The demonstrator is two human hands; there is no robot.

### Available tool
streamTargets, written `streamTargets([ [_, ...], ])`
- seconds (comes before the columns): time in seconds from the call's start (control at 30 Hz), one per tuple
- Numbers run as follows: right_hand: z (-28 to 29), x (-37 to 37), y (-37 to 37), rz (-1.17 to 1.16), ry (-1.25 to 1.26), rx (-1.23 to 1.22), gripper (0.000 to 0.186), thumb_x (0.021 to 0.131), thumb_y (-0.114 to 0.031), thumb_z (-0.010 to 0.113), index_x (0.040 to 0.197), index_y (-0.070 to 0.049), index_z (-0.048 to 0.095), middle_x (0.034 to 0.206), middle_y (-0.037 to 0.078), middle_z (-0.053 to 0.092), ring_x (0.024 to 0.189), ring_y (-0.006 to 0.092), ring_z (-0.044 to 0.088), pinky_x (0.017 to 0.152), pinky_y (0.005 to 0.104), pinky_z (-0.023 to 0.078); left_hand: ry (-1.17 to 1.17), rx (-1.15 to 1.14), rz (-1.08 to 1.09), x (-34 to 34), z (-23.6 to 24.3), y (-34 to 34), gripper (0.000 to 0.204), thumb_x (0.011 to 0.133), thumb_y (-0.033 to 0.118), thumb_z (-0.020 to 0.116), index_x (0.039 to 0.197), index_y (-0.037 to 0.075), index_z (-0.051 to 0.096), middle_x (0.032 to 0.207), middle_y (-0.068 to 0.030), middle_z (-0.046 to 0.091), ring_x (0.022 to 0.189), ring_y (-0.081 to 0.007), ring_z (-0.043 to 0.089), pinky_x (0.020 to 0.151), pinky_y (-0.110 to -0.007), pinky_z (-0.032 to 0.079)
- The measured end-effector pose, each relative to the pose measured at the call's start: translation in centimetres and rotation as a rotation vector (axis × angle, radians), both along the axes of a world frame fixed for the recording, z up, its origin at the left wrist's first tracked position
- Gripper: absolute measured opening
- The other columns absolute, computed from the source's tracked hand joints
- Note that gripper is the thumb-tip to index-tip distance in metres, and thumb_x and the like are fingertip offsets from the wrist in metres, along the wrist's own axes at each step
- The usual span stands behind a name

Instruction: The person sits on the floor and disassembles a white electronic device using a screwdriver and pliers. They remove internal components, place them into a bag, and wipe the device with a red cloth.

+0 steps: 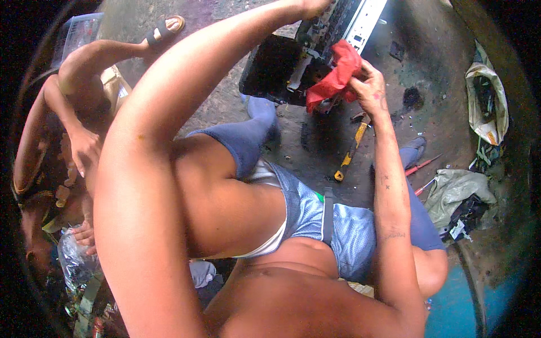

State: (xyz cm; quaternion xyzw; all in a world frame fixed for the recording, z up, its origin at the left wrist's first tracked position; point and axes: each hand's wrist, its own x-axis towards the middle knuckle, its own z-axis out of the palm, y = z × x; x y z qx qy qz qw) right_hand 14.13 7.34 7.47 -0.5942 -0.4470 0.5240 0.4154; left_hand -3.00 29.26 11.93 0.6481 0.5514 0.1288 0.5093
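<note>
My right hand (370, 89) is closed on a red cloth (337, 76), fingers and thumb gripping its right edge. The cloth lies against the near end of a black machine frame (276, 70) with a long pale metal rail (363, 25) along its right side. My left arm stretches far forward. Only the base of my left hand (314, 5) shows at the top edge, beside the machine's far part; its fingers are out of the picture. A hammer (353, 147) with a yellow and black handle lies on the floor just below the cloth.
At the left a co-worker sits, one hand (85, 147) hanging down, near a clear plastic bag (78, 265). Red-handled screwdrivers (421, 166) lie by my right foot. Farther right are a grey-green sack (455, 191) and an open pale sack (479, 121). A plastic crate (76, 34) stands far left.
</note>
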Motion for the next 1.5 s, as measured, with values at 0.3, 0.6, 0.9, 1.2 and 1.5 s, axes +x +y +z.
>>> streamTargets([
  [0.3, 3.7, 2.0, -0.6, -0.058, 0.001, -0.012, 0.049, 0.083, -0.011, 0.079, 0.129, -0.003, 0.068, 0.115, 0.007, 0.075, 0.104, 0.0158, 0.07, 0.097, 0.0317, 0.053, 0.016, 0.0, 0.034, -0.8, 0.2, 0.0, 0.072, 0.094, 0.066, 0.056, 0.069, 0.0, 0.068, 0.065, -0.0121, 0.064, 0.06, -0.0241, 0.06, 0.062, -0.043, 0.047],
  [0.6, 1.0, -5.1, 0.0, 0.305, -1.154, 0.144, 0.051, 0.069, -0.035, 0.088, 0.11, -0.011, 0.07, 0.107, 0.013, 0.061, 0.105, 0.0311, 0.059, 0.084, 0.0436, 0.046, 0.049, 0.021, -0.011, 0.4, 1.3, -0.4, 0.069, 0.094, 0.065, 0.058, 0.067, 0.003, 0.068, 0.063, -0.0107, 0.064, 0.056, -0.0219, 0.059, 0.058, -0.041, 0.046],
  [0.9, -0.2, -5.5, 1.0, 0.267, -1.118, 0.137, 0.057, 0.07, -0.036, 0.088, 0.118, -0.012, 0.07, 0.111, 0.012, 0.062, 0.108, 0.0319, 0.059, 0.087, 0.0453, 0.044, 0.097, 0.057, -0.07, 1.4, 1.5, -0.6, 0.077, 0.094, 0.069, 0.053, 0.077, -0.005, 0.072, 0.071, -0.0206, 0.067, 0.071, -0.0317, 0.067, 0.073, -0.045, 0.051],
  [1.2, 0.1, -1.2, 0.0, 0.15, -0.823, 0.228, 0.046, 0.072, -0.033, 0.086, 0.107, -0.007, 0.074, 0.101, 0.014, 0.068, 0.099, 0.0371, 0.066, 0.085, 0.0479, 0.052, 0.036, 0.145, -0.191, 4.1, 1.6, -0.7, 0.078, 0.096, 0.069, 0.046, 0.087, -0.003, 0.075, 0.081, -0.0271, 0.071, 0.084, -0.0391, 0.072, 0.078, -0.047, 0.053],
  [1.5, 0.8, 4.5, -5.5, -0.27, 0.565, -0.005, 0.037, 0.097, -0.023, 0.07, 0.13, -0.006, 0.066, 0.123, 0.006, 0.07, 0.107, 0.0167, 0.068, 0.095, 0.0356, 0.056, 0.141, 0.3, -0.302, 3.8, 0.3, -0.1, 0.058, 0.101, 0.055, 0.051, 0.097, 0.002, 0.073, 0.073, -0.0158, 0.064, 0.072, -0.0324, 0.066, 0.068, -0.044, 0.051],
])
